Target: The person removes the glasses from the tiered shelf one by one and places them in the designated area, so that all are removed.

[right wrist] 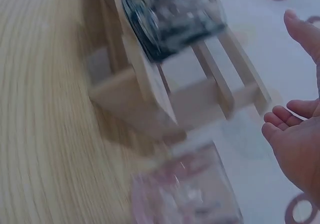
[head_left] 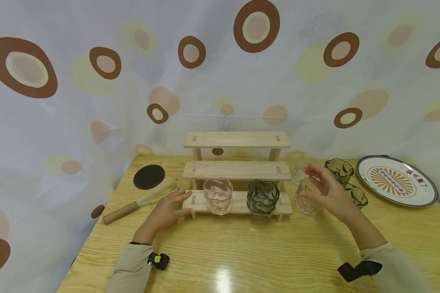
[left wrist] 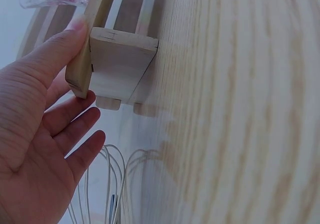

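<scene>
My left hand point(head_left: 167, 209) grips the left end of a stepped wooden display stand point(left wrist: 80, 71) at its lowest board, between thumb and fingers. A pink glass point(head_left: 218, 197) and a dark grey glass point(head_left: 262, 198) stand on that board. To the right of the stand, my right hand point(head_left: 328, 191) is raised with parted fingers beside another pink glass point(head_left: 305, 199), which stands on the table. In the right wrist view that pink glass point(right wrist: 187, 189) is apart from the hand point(right wrist: 297, 139). A clear glass point(head_left: 298, 169) is partly hidden behind.
Two brown glasses point(head_left: 339, 169) stand at the right, one partly hidden by my right hand. Beyond them a patterned white plate point(head_left: 397, 181) lies tilted. At the left are a whisk point(head_left: 139, 203) and a round black coaster point(head_left: 149, 176). A patterned cloth point(head_left: 220, 81) hangs behind the table.
</scene>
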`<action>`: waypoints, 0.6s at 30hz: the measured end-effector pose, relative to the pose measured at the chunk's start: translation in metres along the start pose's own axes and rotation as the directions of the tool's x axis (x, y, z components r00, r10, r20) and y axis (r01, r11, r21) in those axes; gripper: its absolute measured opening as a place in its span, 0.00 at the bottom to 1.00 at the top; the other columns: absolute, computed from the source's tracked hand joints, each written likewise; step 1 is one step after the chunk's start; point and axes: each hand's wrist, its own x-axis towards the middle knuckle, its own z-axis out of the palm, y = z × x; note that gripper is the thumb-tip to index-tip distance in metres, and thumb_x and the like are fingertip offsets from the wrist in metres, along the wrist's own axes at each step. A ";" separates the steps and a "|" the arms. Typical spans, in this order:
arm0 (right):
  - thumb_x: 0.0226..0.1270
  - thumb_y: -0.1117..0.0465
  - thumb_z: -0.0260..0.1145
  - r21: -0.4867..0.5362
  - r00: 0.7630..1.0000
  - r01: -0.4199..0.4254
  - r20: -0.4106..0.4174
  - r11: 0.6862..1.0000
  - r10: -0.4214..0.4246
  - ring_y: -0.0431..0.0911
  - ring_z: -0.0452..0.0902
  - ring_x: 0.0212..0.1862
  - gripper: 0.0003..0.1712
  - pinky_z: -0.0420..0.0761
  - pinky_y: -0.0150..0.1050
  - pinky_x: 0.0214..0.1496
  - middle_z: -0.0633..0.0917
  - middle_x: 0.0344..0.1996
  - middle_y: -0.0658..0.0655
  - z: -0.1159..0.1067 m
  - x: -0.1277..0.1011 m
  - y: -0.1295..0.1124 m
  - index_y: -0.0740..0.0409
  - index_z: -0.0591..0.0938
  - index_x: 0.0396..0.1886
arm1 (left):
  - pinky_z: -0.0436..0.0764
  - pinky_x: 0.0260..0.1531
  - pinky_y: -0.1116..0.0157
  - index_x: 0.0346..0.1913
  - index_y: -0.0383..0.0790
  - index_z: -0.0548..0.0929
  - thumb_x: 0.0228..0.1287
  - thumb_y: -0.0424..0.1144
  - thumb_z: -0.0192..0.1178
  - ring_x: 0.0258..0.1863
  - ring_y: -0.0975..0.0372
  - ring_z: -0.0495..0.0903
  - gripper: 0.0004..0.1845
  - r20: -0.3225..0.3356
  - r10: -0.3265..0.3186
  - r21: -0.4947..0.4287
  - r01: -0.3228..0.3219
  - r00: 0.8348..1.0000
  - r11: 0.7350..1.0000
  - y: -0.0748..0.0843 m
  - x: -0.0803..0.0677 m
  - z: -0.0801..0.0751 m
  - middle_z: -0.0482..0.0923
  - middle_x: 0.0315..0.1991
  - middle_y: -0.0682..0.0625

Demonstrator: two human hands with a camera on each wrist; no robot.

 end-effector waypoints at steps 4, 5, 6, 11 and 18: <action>0.63 0.72 0.64 0.057 0.997 -0.035 0.070 0.998 0.031 0.39 0.55 0.68 0.44 0.61 0.19 0.63 0.54 0.67 0.68 0.025 0.011 -0.004 0.70 0.49 0.72 | 0.64 0.62 0.43 0.66 0.39 0.71 0.58 0.47 0.66 0.67 0.42 0.59 0.34 0.001 -0.003 -0.002 0.003 1.000 1.000 -0.001 0.000 0.000 0.63 0.67 0.35; 0.63 0.72 0.64 0.071 0.996 -0.034 0.084 0.997 0.028 0.40 0.55 0.68 0.44 0.60 0.20 0.63 0.54 0.67 0.70 0.031 0.014 -0.004 0.71 0.49 0.71 | 0.63 0.62 0.43 0.66 0.39 0.71 0.58 0.47 0.66 0.67 0.42 0.59 0.34 0.002 -0.003 -0.004 0.003 1.000 1.000 -0.001 0.000 0.001 0.63 0.67 0.35; 0.63 0.72 0.64 0.081 0.995 -0.030 0.097 0.996 0.022 0.42 0.55 0.68 0.44 0.61 0.20 0.63 0.54 0.66 0.71 0.036 0.016 -0.004 0.72 0.49 0.71 | 0.63 0.62 0.43 0.66 0.39 0.71 0.58 0.47 0.66 0.67 0.42 0.59 0.34 0.003 -0.003 -0.003 0.003 1.000 1.000 -0.001 0.001 0.001 0.63 0.67 0.35; 0.59 0.70 0.68 0.074 0.991 -0.029 0.131 0.997 0.019 0.55 0.53 0.69 0.46 0.59 0.21 0.65 0.56 0.66 0.69 0.056 0.022 0.000 0.72 0.51 0.71 | 0.62 0.63 0.44 0.66 0.39 0.71 0.58 0.47 0.66 0.68 0.43 0.58 0.34 0.008 -0.009 -0.008 0.010 1.000 1.000 -0.001 0.001 0.001 0.63 0.67 0.35; 0.56 0.63 0.73 -0.004 0.983 -0.117 0.145 0.993 0.117 0.59 0.49 0.71 0.51 0.57 0.52 0.68 0.57 0.69 0.63 0.071 0.022 0.004 0.63 0.53 0.73 | 0.62 0.63 0.44 0.65 0.38 0.72 0.57 0.46 0.67 0.68 0.43 0.59 0.33 0.006 -0.006 -0.010 0.006 1.000 1.000 -0.001 0.001 0.000 0.63 0.67 0.35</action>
